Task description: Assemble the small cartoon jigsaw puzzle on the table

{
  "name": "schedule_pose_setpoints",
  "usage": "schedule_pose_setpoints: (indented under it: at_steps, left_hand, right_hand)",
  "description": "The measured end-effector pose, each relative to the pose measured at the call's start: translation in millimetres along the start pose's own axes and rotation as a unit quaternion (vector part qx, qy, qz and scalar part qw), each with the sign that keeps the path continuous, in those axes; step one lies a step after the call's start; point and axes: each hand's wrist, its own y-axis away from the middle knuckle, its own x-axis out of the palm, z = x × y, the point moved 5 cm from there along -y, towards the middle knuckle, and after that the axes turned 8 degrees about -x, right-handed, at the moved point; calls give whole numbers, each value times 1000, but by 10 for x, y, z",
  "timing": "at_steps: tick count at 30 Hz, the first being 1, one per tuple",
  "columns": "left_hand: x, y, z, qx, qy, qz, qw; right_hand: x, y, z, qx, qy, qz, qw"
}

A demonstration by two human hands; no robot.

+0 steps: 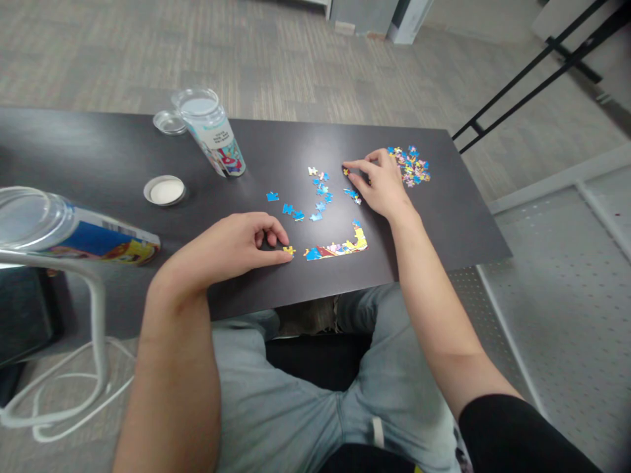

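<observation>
1. Handling puzzle pieces (pixel 288 209) well calls for a light edge grip, printed faces visible.
2. Left hand (pixel 236 242) pinches a yellow piece (pixel 289 250), just left of the joined strip (pixel 338 249).
3. Right hand (pixel 383 182) pinches a small piece (pixel 346 171) beyond the strip; the loose pile (pixel 417 169) lies beside that hand.

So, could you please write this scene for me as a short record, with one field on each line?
Left hand: thumb and index finger at a yellow puzzle piece; firm pinch unclear
Right hand: small red-and-yellow puzzle piece between thumb and index fingertips
Joined jigsaw section: near edge, turning up at its right end
Loose blue pieces: scattered between the hands
Jigsaw pile: beyond right hand
Printed canister: beyond left hand
White-centred lid: flat on dark table
</observation>
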Motion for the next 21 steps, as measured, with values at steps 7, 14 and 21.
schedule_pose_setpoints:
  at_steps: [7, 14, 21]
  left_hand:
    - [9, -27, 2, 13, -6, -7, 1000]
    - [22, -16, -28, 24, -3, -17, 1000]
    - [0, 8, -49, 25, -10, -12, 1000]
  right_hand:
    - [-43, -28, -34, 43, -5, 26, 999]
    - [-24, -19, -107, 13, -32, 38, 999]
    - [-86, 2, -48, 11, -12, 53, 998]
